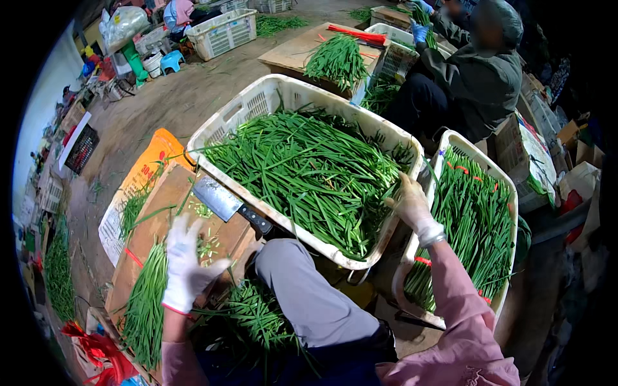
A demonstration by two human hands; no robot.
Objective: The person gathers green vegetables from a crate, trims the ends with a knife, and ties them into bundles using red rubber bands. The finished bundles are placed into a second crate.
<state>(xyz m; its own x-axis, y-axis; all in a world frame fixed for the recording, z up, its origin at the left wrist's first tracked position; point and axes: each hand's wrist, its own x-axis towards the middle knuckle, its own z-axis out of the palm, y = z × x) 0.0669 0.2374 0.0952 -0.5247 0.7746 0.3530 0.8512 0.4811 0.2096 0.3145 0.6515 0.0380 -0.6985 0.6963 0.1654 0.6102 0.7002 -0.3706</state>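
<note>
My left hand (pixel 186 268), in a white glove, is spread empty above a wooden board (pixel 159 207). Beside it on the board lies a bundle of garlic chives (pixel 145 301). A cleaver (pixel 219 198) with a black handle rests between the board and a large white plastic crate (pixel 314 243). Loose garlic chives (pixel 299 169) fill much of that crate. At its right end, my gloved right hand (pixel 410 200) reaches over the rim with fingers apart, close to the stem ends. Whether its fingertips touch the chives is unclear. More loose chives (pixel 260 309) lie by my lap.
To my right, a second crate (pixel 514 202) holds chives bound with red ties. A co-worker (pixel 475 82) sits beyond it, holding chives, near a wooden table (pixel 289 48) with a heap of chives (pixel 338 60). An orange and white sack (pixel 145 178) lies left of the crate.
</note>
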